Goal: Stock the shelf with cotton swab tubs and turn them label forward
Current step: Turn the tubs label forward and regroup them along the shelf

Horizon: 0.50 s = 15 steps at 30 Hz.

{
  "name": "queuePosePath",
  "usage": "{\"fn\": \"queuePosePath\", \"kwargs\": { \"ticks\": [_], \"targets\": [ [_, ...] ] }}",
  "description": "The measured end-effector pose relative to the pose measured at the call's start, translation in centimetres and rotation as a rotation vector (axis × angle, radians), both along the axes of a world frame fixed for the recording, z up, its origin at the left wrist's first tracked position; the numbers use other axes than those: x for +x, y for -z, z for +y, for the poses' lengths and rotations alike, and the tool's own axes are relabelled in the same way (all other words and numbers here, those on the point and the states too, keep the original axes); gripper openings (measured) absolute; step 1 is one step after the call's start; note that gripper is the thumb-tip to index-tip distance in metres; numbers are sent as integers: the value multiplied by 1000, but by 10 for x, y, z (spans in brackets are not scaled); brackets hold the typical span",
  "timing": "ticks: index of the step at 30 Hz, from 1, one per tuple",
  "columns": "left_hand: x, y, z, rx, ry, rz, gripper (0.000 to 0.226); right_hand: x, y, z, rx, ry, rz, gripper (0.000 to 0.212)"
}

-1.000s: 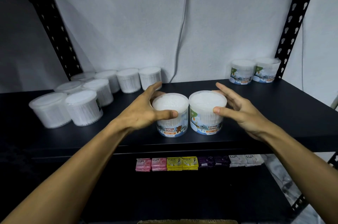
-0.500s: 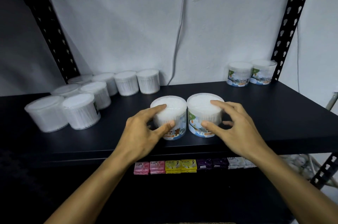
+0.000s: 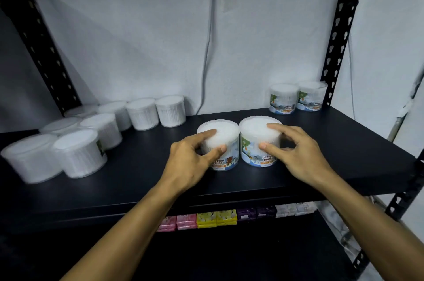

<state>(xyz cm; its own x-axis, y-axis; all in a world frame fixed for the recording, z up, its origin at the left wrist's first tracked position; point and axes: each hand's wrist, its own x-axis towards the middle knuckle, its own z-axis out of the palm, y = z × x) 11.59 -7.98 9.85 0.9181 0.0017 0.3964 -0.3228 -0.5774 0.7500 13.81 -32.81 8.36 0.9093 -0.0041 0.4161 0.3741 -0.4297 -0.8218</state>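
Both hands have dropped from the tubs' sides onto them — the left hand grips the left tub, index finger on the lid, thumb against the front wall. Over on the right, the right hand clamps the right tub the same way. These two touch each other at the middle of the black shelf, "COTTON BUDS" labels facing near. Two labelled tubs wait far right — eight blank-sided tubs cluster left.

Two upright, seemingly touching white tubs, labels forward, mid-shelf.
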Motion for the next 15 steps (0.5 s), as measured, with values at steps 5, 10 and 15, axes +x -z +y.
{"fn": "queuePosePath", "kwargs": {
  "ticks": [5,10,15],
  "targets": [
    [28,4,-29,-10,14,-3,53,22,-2,-31,-1,25,31,52],
    [56,1,-48,15,-10,9,56,52,-6,-45,-45,38,47,51],
    [85,-3,-51,33,-38,15,56,94,-9,-44,-65,15,96,51]
  ]
}}
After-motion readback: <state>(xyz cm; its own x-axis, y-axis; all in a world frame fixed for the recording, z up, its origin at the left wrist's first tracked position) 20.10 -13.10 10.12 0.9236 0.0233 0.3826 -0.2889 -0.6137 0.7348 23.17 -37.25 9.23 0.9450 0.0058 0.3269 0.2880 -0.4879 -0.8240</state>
